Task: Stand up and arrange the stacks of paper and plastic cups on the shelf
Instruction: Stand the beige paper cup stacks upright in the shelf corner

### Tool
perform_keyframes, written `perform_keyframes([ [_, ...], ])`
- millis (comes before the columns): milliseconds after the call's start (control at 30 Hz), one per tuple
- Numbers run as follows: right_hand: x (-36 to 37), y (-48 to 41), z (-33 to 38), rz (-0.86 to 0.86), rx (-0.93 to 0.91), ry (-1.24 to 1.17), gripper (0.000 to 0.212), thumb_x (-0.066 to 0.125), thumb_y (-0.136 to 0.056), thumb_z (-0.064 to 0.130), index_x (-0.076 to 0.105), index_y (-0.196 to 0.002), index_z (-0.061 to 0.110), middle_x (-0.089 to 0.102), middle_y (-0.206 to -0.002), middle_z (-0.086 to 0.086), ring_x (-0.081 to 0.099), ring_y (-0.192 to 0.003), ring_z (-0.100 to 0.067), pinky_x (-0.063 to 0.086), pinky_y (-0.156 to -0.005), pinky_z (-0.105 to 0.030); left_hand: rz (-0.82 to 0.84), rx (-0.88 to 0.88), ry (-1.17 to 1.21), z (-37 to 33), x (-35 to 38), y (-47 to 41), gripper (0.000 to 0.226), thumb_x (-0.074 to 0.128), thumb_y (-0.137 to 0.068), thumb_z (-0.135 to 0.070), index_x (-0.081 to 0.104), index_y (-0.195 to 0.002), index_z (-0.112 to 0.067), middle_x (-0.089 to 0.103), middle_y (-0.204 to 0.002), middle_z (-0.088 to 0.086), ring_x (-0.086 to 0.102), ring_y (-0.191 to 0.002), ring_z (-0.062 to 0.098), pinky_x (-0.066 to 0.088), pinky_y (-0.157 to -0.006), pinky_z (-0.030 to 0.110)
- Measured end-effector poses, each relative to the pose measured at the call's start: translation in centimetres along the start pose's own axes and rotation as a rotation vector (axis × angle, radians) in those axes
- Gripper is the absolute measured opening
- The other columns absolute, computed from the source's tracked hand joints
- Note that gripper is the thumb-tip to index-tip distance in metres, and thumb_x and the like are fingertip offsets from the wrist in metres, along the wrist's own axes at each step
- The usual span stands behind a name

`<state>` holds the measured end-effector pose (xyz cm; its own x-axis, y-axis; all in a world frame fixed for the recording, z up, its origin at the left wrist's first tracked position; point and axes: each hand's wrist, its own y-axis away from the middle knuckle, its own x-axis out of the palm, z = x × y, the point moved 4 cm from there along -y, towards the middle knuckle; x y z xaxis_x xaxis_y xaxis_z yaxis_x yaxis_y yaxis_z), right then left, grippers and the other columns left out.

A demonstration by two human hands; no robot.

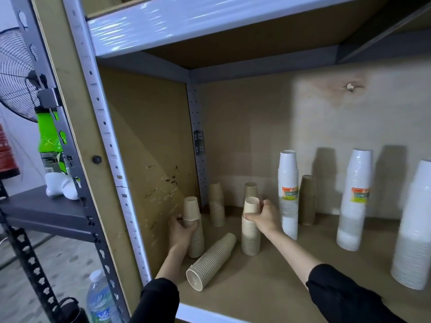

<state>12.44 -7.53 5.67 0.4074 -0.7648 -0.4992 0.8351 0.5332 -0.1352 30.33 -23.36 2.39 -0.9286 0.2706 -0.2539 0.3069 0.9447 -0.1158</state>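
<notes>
I'm watching L hand (180, 231) curling fingers round paper stack (197, 241) at shelf (291, 276) left edge, R hand (264, 216) fingers clamping 2nd stack (250, 238) top.

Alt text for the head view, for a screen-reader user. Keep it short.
A person's left hand grips one standing paper cup stack and the right hand grips a second stack on a brown shelf; a toppled stack lies on its side between them. Tall white plastic stacks stand upright to the right.
</notes>
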Motion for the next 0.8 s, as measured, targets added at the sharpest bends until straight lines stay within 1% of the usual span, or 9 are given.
perform_keyframes([
  [67, 0.4, 0.5, -0.5, 0.013, 0.010, 0.014, 0.054, 0.079, -0.070, 0.020, 0.053, -0.111, -0.003, 0.061, -0.117, -0.018, 0.060, -0.107, -0.031, 0.040, -0.073, -0.028, 0.009, 0.002, -0.005, 0.2, -0.2, 0.1, 0.054, 0.071, -0.080, -0.010, 0.042, -0.124, 0.002, 0.053, -0.114, 0.016, 0.054, -0.114, 0.034, 0.039, -0.083, 0.030],
  [167, 0.9, 1.1, -1.6, 0.023, 0.031, 0.048, 0.050, 0.079, -0.069, 0.019, 0.054, -0.108, -0.002, 0.065, -0.109, -0.015, 0.062, -0.104, -0.030, 0.046, -0.079, -0.031, 0.035, -0.002, -0.042, 0.5, -0.4, 0.6, 0.056, 0.072, -0.079, -0.014, 0.042, -0.124, 0.002, 0.055, -0.124, 0.020, 0.054, -0.115, 0.033, 0.041, -0.087, 0.033],
  [267, 1.6, 1.6, -2.9, 0.049, 0.077, 0.071, 0.039, 0.079, -0.069, 0.019, 0.052, -0.093, 0.006, 0.061, -0.095, -0.008, 0.060, -0.090, -0.026, 0.042, -0.073, -0.029, 0.067, -0.014, -0.114, 1.1, -0.7, 1.1, 0.056, 0.073, -0.079, -0.015, 0.045, -0.124, 0.003, 0.056, -0.126, 0.020, 0.054, -0.117, 0.034, 0.043, -0.094, 0.037],
  [333, 1.9, 2.0, -3.7, 0.055, 0.120, 0.082, 0.037, 0.078, -0.069, 0.020, 0.055, -0.095, 0.006, 0.067, -0.102, -0.012, 0.063, -0.095, -0.027, 0.047, -0.078, -0.031, 0.082, -0.025, -0.150, 1.8, -0.9, 1.5, 0.054, 0.073, -0.078, -0.013, 0.047, -0.123, 0.003, 0.056, -0.127, 0.019, 0.054, -0.117, 0.033, 0.042, -0.097, 0.038],
  [433, 2.1, 3.4, -4.6, 0.079, 0.207, 0.048, 0.044, 0.073, -0.076, 0.017, 0.060, -0.114, -0.002, 0.067, -0.116, -0.018, 0.062, -0.109, -0.029, 0.047, -0.087, -0.029, 0.094, -0.068, -0.180, 3.2, -0.9, 2.0, 0.048, 0.069, -0.079, -0.006, 0.049, -0.122, 0.004, 0.057, -0.127, 0.022, 0.054, -0.119, 0.033, 0.041, -0.100, 0.039],
  [533, 3.2, 4.6, -4.9, 0.130, 0.226, -0.002, 0.026, 0.070, -0.079, 0.013, 0.068, -0.100, -0.002, 0.068, -0.113, -0.021, 0.063, -0.106, -0.031, 0.047, -0.086, -0.030, 0.080, -0.100, -0.199, 3.8, -1.0, 2.5, 0.038, 0.059, -0.088, -0.008, 0.051, -0.123, 0.005, 0.058, -0.126, 0.021, 0.054, -0.119, 0.032, 0.041, -0.098, 0.036],
  [600, 4.5, 5.2, -4.8, 0.167, 0.233, -0.048, 0.012, 0.071, -0.079, 0.015, 0.063, -0.076, 0.008, 0.069, -0.104, -0.021, 0.063, -0.095, -0.028, 0.045, -0.077, -0.030, 0.074, -0.110, -0.193, 3.9, -0.9, 2.5, 0.032, 0.054, -0.091, -0.011, 0.054, -0.119, 0.004, 0.060, -0.123, 0.020, 0.056, -0.116, 0.032, 0.043, -0.094, 0.034],
  [667, 6.2, 5.4, -4.8, 0.208, 0.260, -0.120, 0.030, 0.072, -0.078, 0.019, 0.048, -0.062, 0.012, 0.062, -0.085, -0.015, 0.056, -0.082, -0.024, 0.040, -0.068, -0.026, 0.069, -0.122, -0.172, 4.0, -0.9, 2.5, 0.029, 0.053, -0.092, -0.012, 0.056, -0.117, 0.003, 0.062, -0.121, 0.020, 0.057, -0.113, 0.032, 0.043, -0.089, 0.032],
  [800, 8.8, 5.8, -3.8, 0.287, 0.359, -0.251, 0.033, 0.073, -0.078, 0.022, 0.045, -0.068, 0.008, 0.052, -0.066, -0.007, 0.052, -0.059, -0.021, 0.041, -0.050, -0.023, 0.062, -0.150, -0.153, 4.1, -0.7, 2.7, 0.029, 0.051, -0.093, -0.013, 0.056, -0.117, 0.001, 0.063, -0.119, 0.018, 0.058, -0.111, 0.031, 0.040, -0.081, 0.027],
])
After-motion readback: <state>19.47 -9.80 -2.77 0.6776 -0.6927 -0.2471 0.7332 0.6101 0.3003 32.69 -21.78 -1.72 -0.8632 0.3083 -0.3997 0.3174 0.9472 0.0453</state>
